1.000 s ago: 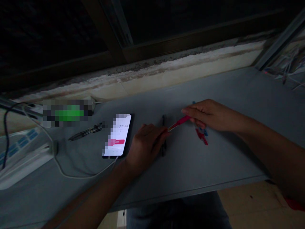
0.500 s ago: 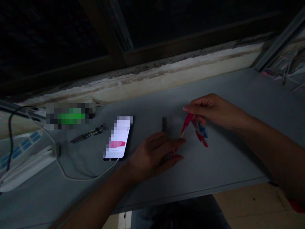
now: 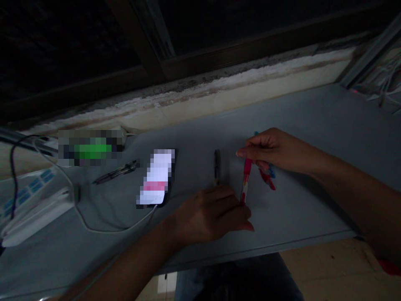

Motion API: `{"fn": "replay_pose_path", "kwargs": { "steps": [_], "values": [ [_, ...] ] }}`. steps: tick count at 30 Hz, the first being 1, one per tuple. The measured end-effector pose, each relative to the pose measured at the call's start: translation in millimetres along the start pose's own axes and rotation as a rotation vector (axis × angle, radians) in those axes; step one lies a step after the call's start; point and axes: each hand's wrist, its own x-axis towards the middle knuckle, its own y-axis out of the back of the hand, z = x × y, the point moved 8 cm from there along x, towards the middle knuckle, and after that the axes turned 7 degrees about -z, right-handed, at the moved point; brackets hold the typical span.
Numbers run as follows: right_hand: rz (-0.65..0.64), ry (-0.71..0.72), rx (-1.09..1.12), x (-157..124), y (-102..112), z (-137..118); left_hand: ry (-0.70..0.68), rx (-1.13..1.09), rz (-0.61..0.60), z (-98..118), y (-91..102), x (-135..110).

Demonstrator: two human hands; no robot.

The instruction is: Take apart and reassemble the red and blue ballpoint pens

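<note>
Swung upright since a moment ago, a red pen [image 3: 246,179] sits in the narrow pinch of the right hand [image 3: 275,150] above a grey desk [image 3: 313,117], its lower end at the left hand [image 3: 211,217], whose hold is unclear.

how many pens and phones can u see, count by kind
pens: 3 (red pen, dark pen, black pen)
phones: 1 (smartphone)
total: 4
</note>
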Motion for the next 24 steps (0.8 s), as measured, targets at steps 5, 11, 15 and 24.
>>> {"fn": "replay_pose_path", "kwargs": {
  "steps": [5,11,15,24],
  "values": [
    [-0.007,0.000,0.064,1.3,0.4,1.6,-0.002,-0.001,0.031,4.4,6.8,0.7],
    [-0.041,0.013,0.123,-0.6,-2.6,-2.5,0.008,-0.053,0.036,10.6,10.9,1.2],
    [-0.013,0.017,0.144,-0.8,-2.6,-5.1,0.017,-0.082,0.060,5.7,11.2,-0.9],
    [-0.045,0.065,0.158,3.1,-4.9,-5.6,0.013,-0.100,0.078,3.2,16.4,0.1]
  ]
}}
